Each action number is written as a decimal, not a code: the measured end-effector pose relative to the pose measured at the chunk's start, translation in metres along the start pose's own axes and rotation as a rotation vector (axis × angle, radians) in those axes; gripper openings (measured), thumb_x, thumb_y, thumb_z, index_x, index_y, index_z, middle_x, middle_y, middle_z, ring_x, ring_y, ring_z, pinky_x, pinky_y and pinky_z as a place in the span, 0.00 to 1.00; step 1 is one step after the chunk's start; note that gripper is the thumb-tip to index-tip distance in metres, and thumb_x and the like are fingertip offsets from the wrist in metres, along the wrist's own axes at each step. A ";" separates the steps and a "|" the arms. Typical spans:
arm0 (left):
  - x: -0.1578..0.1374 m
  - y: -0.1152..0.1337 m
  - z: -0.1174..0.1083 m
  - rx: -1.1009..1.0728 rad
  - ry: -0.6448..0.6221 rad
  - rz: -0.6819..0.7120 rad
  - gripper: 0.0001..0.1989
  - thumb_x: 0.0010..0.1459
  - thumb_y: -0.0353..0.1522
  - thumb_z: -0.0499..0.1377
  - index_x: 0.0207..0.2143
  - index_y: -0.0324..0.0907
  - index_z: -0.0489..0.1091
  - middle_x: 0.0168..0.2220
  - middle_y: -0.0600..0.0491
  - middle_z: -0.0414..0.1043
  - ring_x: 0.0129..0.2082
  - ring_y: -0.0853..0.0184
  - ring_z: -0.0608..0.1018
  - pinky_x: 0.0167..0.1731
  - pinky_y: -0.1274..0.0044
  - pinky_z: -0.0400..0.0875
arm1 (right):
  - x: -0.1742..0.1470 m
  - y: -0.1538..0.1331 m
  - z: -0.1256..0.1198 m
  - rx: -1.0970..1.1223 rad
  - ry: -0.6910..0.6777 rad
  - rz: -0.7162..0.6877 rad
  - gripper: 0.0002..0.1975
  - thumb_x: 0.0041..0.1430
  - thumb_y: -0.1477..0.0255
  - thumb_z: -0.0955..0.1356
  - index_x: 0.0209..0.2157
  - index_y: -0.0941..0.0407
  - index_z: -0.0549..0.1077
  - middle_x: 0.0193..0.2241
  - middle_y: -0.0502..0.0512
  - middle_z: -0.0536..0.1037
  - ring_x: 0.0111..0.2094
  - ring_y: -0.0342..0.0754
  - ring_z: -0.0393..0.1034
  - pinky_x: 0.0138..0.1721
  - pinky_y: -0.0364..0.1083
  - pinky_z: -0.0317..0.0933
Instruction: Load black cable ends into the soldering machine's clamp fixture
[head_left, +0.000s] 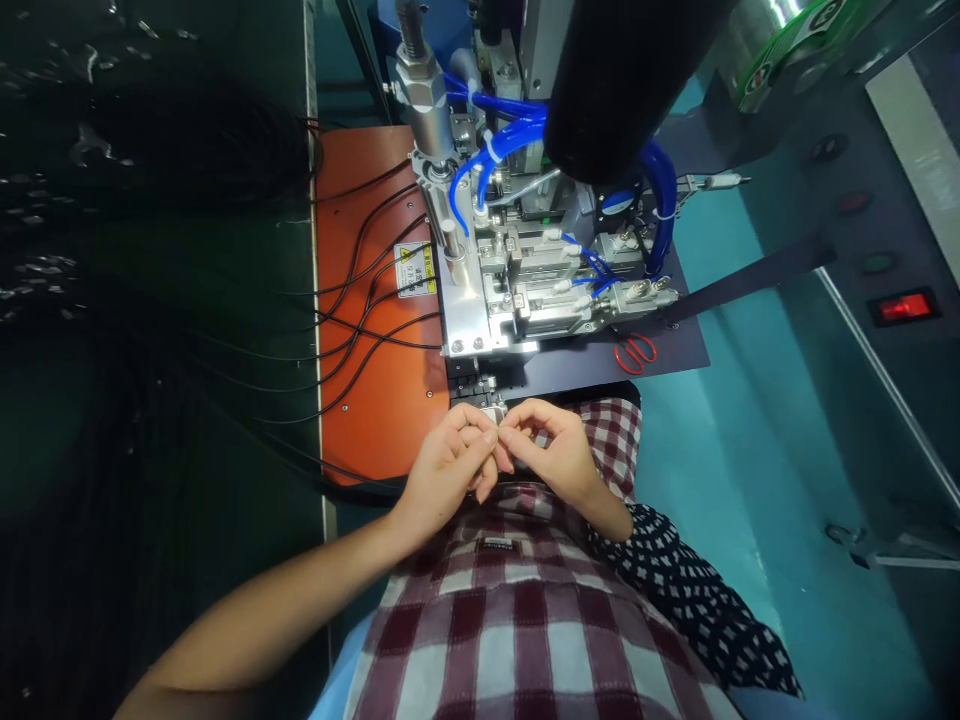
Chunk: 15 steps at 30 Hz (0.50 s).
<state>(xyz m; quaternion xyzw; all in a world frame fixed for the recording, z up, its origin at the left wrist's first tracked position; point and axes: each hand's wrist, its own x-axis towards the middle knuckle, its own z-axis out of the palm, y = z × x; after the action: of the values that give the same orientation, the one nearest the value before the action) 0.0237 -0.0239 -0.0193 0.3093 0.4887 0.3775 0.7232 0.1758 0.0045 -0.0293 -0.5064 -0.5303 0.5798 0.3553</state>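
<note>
My left hand [454, 460] and my right hand [551, 445] meet fingertip to fingertip in front of my checked apron [487, 600]. Both are closed in a pinch, thumb against forefinger. Whatever lies between the fingertips is too small or too hidden to name. Just beyond them is the near end of a metal machine [469, 320] with pneumatic cylinders and blue air tubes [517, 130]. Several thin black cables [360, 320] run across the orange plate [375, 430] left of the machine.
Red-handled scissors [636, 353] lie on the dark base plate [690, 350] at the right. A warning label [416, 270] is stuck to the orange plate. A black cylinder [615, 90] hangs in the foreground at the top. A red lit switch [904, 307] sits on the right panel.
</note>
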 end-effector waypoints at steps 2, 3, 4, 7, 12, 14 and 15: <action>0.000 0.000 0.000 0.024 0.005 -0.001 0.08 0.64 0.36 0.54 0.36 0.42 0.59 0.20 0.59 0.71 0.13 0.78 0.64 0.18 0.83 0.51 | 0.000 0.000 -0.001 -0.010 -0.010 -0.009 0.03 0.53 0.73 0.70 0.27 0.57 0.74 0.24 0.50 0.75 0.25 0.41 0.65 0.27 0.41 0.61; -0.001 -0.001 0.000 0.029 0.007 0.000 0.08 0.64 0.36 0.54 0.36 0.42 0.59 0.20 0.59 0.70 0.13 0.78 0.64 0.18 0.84 0.51 | 0.000 0.000 -0.001 -0.005 -0.015 -0.007 0.03 0.53 0.73 0.70 0.27 0.57 0.74 0.24 0.49 0.74 0.24 0.41 0.65 0.26 0.41 0.61; -0.001 -0.001 0.001 0.028 0.009 0.001 0.08 0.64 0.36 0.54 0.36 0.42 0.59 0.19 0.59 0.70 0.13 0.78 0.64 0.17 0.84 0.51 | 0.001 0.000 0.000 0.005 -0.020 -0.001 0.03 0.53 0.74 0.70 0.26 0.57 0.73 0.23 0.49 0.74 0.24 0.41 0.65 0.26 0.41 0.61; -0.001 -0.003 0.001 0.006 0.012 0.016 0.09 0.64 0.37 0.55 0.37 0.42 0.59 0.19 0.59 0.70 0.13 0.78 0.63 0.17 0.84 0.52 | 0.002 0.002 0.001 0.057 -0.031 0.031 0.03 0.53 0.74 0.69 0.26 0.57 0.72 0.21 0.48 0.73 0.22 0.40 0.65 0.25 0.41 0.61; -0.001 -0.003 0.001 -0.016 0.014 0.036 0.09 0.64 0.38 0.55 0.37 0.42 0.60 0.21 0.58 0.71 0.14 0.77 0.64 0.18 0.83 0.52 | 0.003 0.006 0.004 0.115 -0.034 0.075 0.05 0.53 0.71 0.70 0.27 0.57 0.72 0.22 0.49 0.74 0.22 0.40 0.65 0.24 0.41 0.60; -0.001 -0.003 0.001 -0.023 0.009 0.036 0.09 0.64 0.38 0.55 0.36 0.42 0.60 0.21 0.58 0.71 0.14 0.77 0.64 0.18 0.83 0.52 | 0.002 0.007 0.004 0.133 -0.040 0.090 0.06 0.53 0.70 0.70 0.27 0.58 0.73 0.23 0.49 0.74 0.22 0.40 0.64 0.24 0.41 0.59; -0.001 -0.003 0.000 -0.029 0.004 0.037 0.09 0.64 0.38 0.55 0.36 0.42 0.60 0.22 0.58 0.71 0.14 0.77 0.64 0.18 0.83 0.53 | 0.002 0.007 0.004 0.143 -0.041 0.097 0.06 0.53 0.70 0.70 0.27 0.58 0.73 0.23 0.49 0.74 0.22 0.40 0.64 0.24 0.41 0.59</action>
<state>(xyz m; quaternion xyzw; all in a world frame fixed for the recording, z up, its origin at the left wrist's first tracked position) 0.0244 -0.0265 -0.0207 0.3071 0.4789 0.3987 0.7193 0.1723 0.0045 -0.0367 -0.4927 -0.4696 0.6430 0.3511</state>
